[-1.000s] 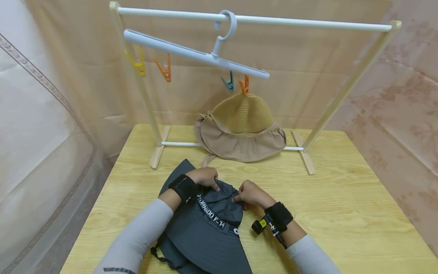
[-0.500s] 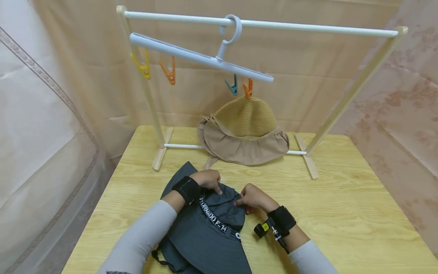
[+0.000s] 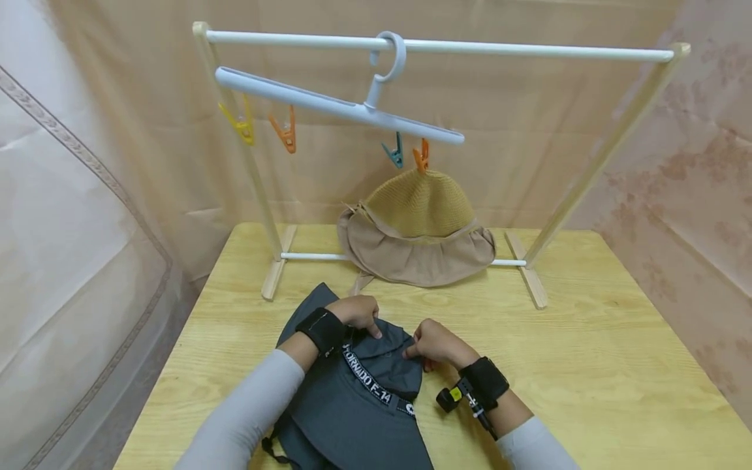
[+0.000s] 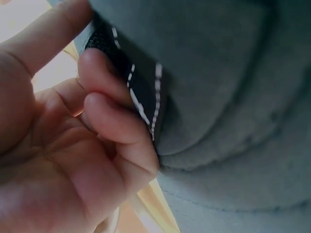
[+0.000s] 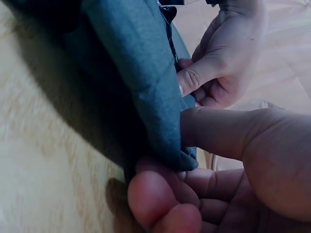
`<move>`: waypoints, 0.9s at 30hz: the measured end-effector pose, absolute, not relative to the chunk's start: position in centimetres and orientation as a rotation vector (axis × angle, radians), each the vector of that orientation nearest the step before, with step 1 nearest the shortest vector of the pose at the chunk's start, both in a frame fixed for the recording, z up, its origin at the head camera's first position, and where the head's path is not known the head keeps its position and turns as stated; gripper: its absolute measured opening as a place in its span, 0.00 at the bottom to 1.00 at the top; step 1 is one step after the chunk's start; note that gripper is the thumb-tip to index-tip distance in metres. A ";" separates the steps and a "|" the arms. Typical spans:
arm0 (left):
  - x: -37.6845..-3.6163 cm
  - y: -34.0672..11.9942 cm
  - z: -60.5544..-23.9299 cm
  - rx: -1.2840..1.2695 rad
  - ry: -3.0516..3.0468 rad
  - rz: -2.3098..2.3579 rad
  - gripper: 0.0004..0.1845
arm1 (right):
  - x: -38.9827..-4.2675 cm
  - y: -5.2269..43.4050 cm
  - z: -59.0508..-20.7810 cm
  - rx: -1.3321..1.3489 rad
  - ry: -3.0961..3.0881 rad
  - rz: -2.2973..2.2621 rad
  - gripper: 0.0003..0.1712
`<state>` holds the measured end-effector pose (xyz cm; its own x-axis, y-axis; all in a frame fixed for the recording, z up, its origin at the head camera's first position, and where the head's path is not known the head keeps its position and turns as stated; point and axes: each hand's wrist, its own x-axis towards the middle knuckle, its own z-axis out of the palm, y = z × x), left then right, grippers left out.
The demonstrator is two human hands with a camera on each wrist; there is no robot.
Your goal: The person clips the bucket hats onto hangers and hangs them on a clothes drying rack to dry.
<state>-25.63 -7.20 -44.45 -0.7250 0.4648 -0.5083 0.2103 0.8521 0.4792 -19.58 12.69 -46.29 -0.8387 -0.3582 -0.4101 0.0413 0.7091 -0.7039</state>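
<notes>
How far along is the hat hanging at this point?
Done: the straw hat hangs clipped by an orange clip on the hanger. In hand: the left hand and right hand pinch the grey hat's crown on the table. Left: it isn't yet lifted or clipped.

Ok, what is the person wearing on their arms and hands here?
Both arms are in light grey long sleeves. Each wrist has a black strap; the one by the right hand carries a small black camera with a yellow tag and a thin cable along the forearm. The left hand and the right hand are bare, with no gloves.
</notes>
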 end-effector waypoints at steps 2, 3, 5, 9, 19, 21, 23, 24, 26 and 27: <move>-25.8 -7.3 -44.3 0.480 2.396 0.511 0.28 | -19.8 12.6 -46.0 -0.260 2.388 -0.997 0.25; -25.9 -7.3 -44.2 0.479 2.402 0.505 0.28 | -19.9 12.5 -45.9 -0.263 2.386 -0.998 0.26; -26.0 -7.4 -44.0 0.483 2.403 0.497 0.28 | -20.1 12.4 -45.7 -0.259 2.380 -0.997 0.26; -26.1 -7.2 -44.0 0.493 2.396 0.500 0.26 | -20.1 12.4 -45.6 -0.228 2.376 -0.986 0.26; -25.8 -6.9 -44.5 0.468 2.390 0.466 0.28 | -19.6 12.5 -45.8 -0.212 2.361 -0.989 0.25; -25.8 -6.9 -44.5 0.470 2.380 0.469 0.28 | -19.5 12.6 -45.9 -0.201 2.352 -0.997 0.25; -25.8 -6.9 -44.5 0.476 2.383 0.472 0.29 | -19.6 12.6 -46.0 -0.200 2.353 -1.002 0.25; -25.8 -6.9 -44.5 0.479 2.386 0.470 0.29 | -19.6 12.6 -46.0 -0.197 2.352 -1.004 0.25; -25.9 -6.9 -44.6 0.475 2.390 0.469 0.29 | -19.7 12.6 -46.0 -0.209 2.360 -1.000 0.26; -25.9 -7.0 -44.6 0.469 2.391 0.469 0.29 | -19.7 12.6 -46.0 -0.217 2.360 -0.998 0.26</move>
<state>-25.89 -6.97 -44.58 -0.7259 0.4420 -0.5269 0.2101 0.8720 0.4420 -19.75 12.57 -46.01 -0.8288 -0.3521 -0.4348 0.0666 0.7095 -0.7015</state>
